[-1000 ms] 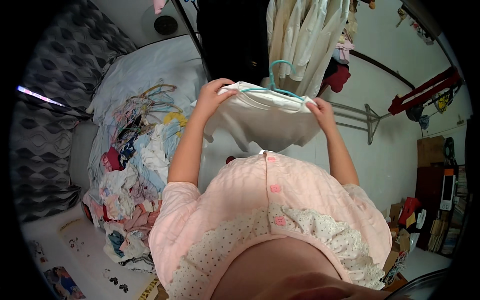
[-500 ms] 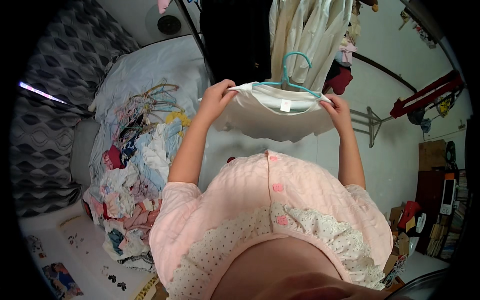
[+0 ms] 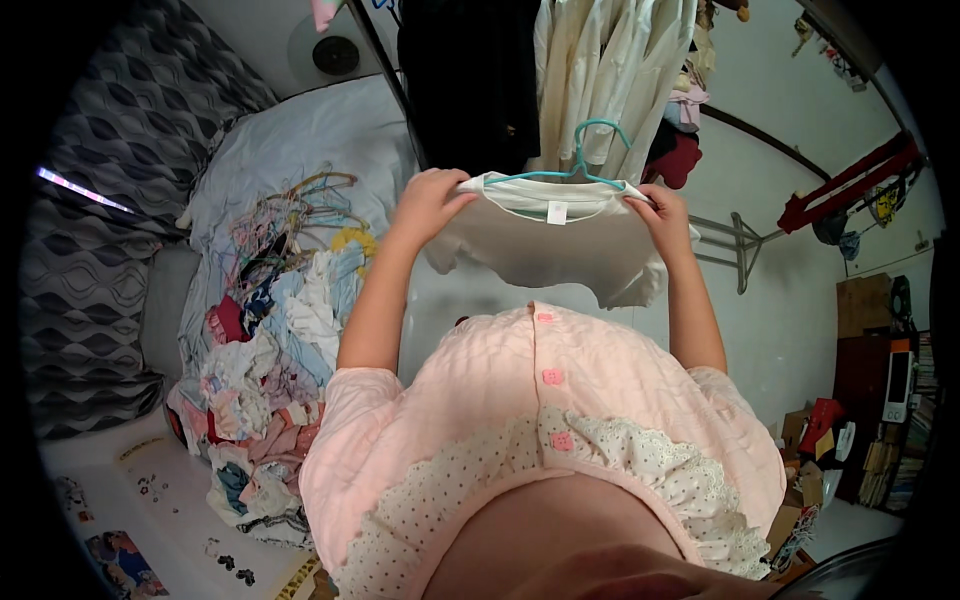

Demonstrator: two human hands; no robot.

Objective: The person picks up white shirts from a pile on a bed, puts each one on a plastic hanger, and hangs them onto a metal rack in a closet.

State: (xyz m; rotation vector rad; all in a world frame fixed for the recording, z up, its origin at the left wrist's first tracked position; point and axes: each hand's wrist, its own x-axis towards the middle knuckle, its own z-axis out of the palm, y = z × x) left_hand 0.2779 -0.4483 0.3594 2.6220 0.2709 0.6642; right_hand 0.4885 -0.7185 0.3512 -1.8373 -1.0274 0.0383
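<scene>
A cluttered bedroom seen from above: at the far left hangs a grey curtain (image 3: 90, 250) with a wavy pattern, and beside it lies a bed (image 3: 300, 140) under a pale sheet. Along the bed's near edge sprawls a heap of mixed clothes (image 3: 265, 400), and toward the middle of the bed lies a tangle of wire hangers (image 3: 300, 205) in several colours. At the bed's lower left corner the white floor (image 3: 140, 510) carries a few printed sheets.

The left hand (image 3: 432, 200) is raised in front of the person, fingers curled and gripping the left shoulder of a white shirt (image 3: 555, 245). The shirt hangs spread between both hands, held up in the air above the person's pink buttoned top (image 3: 540, 400), just in front of a rack of hanging garments. A teal hanger (image 3: 580, 165) sits inside the shirt's neck, its hook standing up above the collar. Behind it hang a black garment (image 3: 470, 80) and several cream shirts (image 3: 610, 70).

The right hand (image 3: 662, 215) grips the shirt's right shoulder, fingers closed over the fabric and the hanger's end.

Further right a metal drying stand (image 3: 735, 245) stands on the pale floor, and at the far right edge a dark wooden shelf (image 3: 880, 380) holds assorted items.
</scene>
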